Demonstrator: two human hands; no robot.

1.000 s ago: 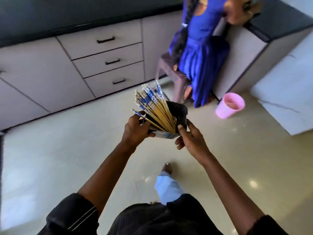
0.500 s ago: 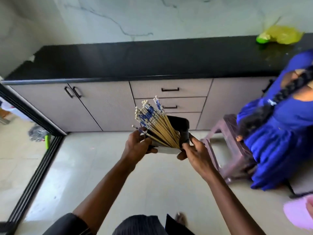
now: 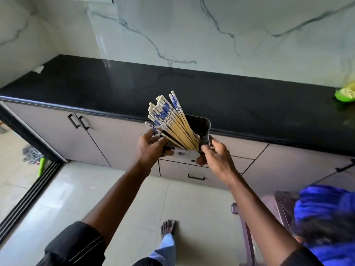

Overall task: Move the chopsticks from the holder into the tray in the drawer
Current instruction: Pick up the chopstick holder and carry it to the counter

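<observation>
While gripped both sides, holder (image 3: 199, 129) w/ chopsticks (image 3: 172, 123).

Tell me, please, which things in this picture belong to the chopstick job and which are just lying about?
Part of the job:
chopsticks, leaning in the holder
black holder, held by left hand and right hand
drawers below the counter, all shut

Just lying about:
green object on the black counter
plastic chair
mop by the doorway
</observation>
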